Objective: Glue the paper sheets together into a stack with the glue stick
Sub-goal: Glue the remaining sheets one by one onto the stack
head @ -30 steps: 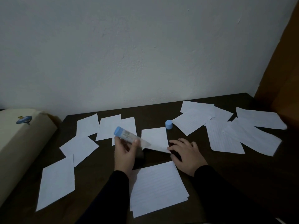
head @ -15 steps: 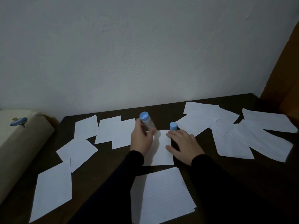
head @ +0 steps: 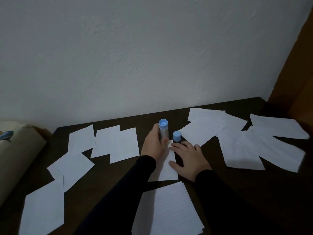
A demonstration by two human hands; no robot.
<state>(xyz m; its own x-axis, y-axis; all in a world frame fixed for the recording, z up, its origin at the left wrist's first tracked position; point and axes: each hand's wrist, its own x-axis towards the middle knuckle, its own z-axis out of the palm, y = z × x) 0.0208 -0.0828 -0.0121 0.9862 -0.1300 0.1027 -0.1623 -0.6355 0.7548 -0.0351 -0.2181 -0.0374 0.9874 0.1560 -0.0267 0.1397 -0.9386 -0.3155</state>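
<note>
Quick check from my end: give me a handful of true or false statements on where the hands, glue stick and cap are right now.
1. The left hand holds the glue stick upright. True.
2. The blue cap is on the glue stick. False: it stands on the table beside the stick.
3. The right hand rests flat on the small sheet. True.
4. The right hand grips the cap. False: it lies just in front of it.
5. Lined sheets lie to the right. True.

Glue stick (head: 163, 130): one. Blue cap (head: 177, 136): one. Hands: two. Paper sheets (head: 81, 138): roughly fourteen, overlaps obscure count.
</note>
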